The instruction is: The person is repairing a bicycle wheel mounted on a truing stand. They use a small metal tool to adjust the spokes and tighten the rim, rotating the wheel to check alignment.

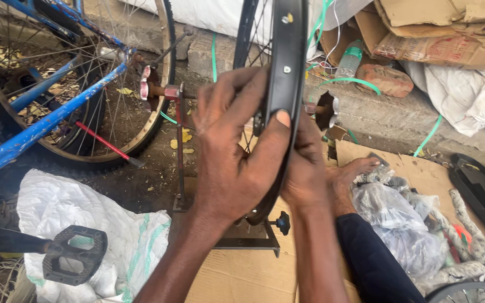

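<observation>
Roadside bicycle repair spot, worked at ground level.

A rim [285, 84] sits in a metal truing stand [242, 238] on flattened cardboard [242, 275] over bare dirt. A blue bike [35, 120] with spoked wheel stands close by, a loose pedal [74, 253] lies on a white sack [124, 235], and cardboard boxes [439, 33] pile against a rough concrete kerb [377, 115].

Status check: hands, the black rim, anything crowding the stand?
Left hand and right hand both gripping the black rim. Rim upright in the truing stand. Blue bicycle close on the left, plastic bag on the right, neither touching.
</observation>
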